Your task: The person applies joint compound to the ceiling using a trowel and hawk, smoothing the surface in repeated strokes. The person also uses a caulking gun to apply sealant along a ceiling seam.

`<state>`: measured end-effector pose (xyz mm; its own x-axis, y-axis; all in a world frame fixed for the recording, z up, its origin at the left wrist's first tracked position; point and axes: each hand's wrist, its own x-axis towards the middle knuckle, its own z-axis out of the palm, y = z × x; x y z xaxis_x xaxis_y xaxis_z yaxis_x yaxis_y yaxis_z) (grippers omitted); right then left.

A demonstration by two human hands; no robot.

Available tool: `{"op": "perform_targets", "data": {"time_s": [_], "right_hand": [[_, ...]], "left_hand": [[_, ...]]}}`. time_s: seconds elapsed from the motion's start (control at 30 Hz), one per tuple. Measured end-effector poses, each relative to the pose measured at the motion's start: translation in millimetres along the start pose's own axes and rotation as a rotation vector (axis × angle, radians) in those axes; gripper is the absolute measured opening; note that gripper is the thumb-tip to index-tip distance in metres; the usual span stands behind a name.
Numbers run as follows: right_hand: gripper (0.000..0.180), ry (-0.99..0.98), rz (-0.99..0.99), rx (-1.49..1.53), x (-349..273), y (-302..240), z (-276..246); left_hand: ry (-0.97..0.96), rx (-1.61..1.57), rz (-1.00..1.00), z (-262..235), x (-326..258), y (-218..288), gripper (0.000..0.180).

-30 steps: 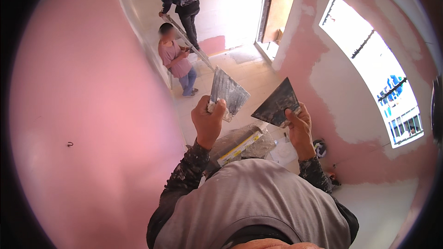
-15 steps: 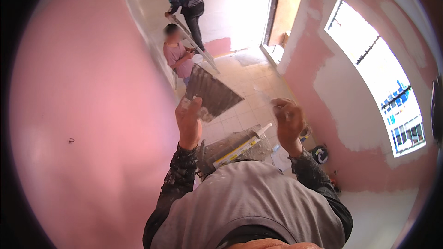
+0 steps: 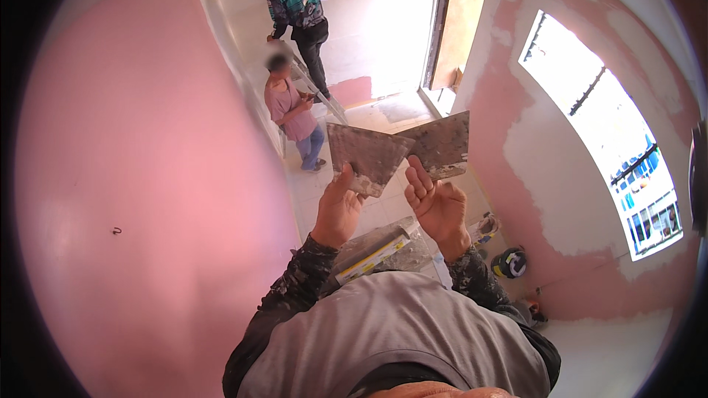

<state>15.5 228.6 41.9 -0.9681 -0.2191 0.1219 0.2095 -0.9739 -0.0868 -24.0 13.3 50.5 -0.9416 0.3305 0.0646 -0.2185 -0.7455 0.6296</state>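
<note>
Scraper [image 3: 369, 153] in left hand [image 3: 341, 208], second scraper [image 3: 444, 144] in right hand [image 3: 441, 210], both mostly beyond the hands' grip

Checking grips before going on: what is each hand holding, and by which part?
Left hand grips one flat blade by its lower edge; right hand, a second blade by its lower-left edge.

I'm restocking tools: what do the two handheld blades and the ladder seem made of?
Left blade: probably dull metal; a thin, straight-edged sheet, streaked and pale-smeared. Right blade: likely metal too, thin, dark and mottled. Ladder: perhaps matte aluminium, given pale greyish rails, though paint could hide another material.
</note>
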Motion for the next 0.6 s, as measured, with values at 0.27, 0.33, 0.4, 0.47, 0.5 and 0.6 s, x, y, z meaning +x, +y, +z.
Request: {"op": "perform_targets", "data": {"time_s": [0.27, 0.33, 0.4, 0.47, 0.5, 0.6], "right_hand": [[0.045, 0.29, -0.114, -1.03, -32, -18, -45], [0.04, 0.318, -0.416, -1.212, -44, -37, -72], [0.025, 0.325, -0.526, -1.016, -45, -43, -38], [0.017, 0.262, -0.674, -1.039, -44, -73, -17], [0.013, 0.235, -0.726, -1.04, -42, -78, -13], [0.013, 0.114, -1.121, -1.822, -63, -101, 48]], "left_hand": [[-0.039, -0.077, 0.098, -17, 5, -2, 0.015], [-0.487, -0.436, -0.045, -53, 25, -1, 0.022], [-0.059, -0.113, 0.075, -16, 7, 11, 0.027], [-0.019, -0.135, 0.036, -28, 3, 8, 0.033], [-0.037, -0.155, -0.002, -40, 8, 1, 0.037], [-0.042, -0.2, -0.153, -44, 21, -11, 0.037]]}}
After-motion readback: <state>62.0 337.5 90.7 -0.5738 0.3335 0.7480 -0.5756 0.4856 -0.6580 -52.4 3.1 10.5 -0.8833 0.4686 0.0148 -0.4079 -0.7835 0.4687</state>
